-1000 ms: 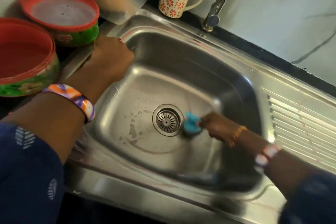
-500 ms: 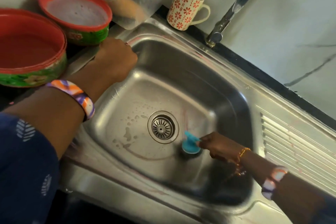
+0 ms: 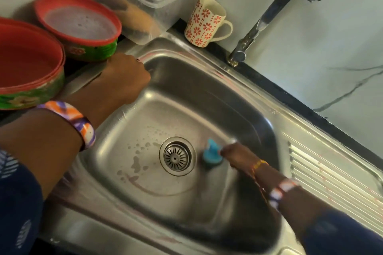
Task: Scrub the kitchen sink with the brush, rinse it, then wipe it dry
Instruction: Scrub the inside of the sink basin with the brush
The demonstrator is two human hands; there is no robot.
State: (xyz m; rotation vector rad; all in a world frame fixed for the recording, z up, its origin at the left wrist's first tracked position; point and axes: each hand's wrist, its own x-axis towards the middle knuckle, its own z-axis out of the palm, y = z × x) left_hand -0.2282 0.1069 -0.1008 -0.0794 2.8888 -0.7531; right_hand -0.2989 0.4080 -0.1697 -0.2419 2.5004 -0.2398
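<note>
Down in the stainless steel kitchen sink [image 3: 207, 93], a person's right hand [image 3: 238, 155] grips a small blue round-headed scrub brush [image 3: 211, 154], its head pressed on the basin floor just right of the round metal drain strainer [image 3: 177, 156]. Their left hand [image 3: 124, 78] curls over the sink's back-left rim. Two red-rimmed green bowls [image 3: 78, 27] sit to the left, near a flowered ceramic mug [image 3: 205, 21] beside the chrome tap [image 3: 269, 18].
</note>
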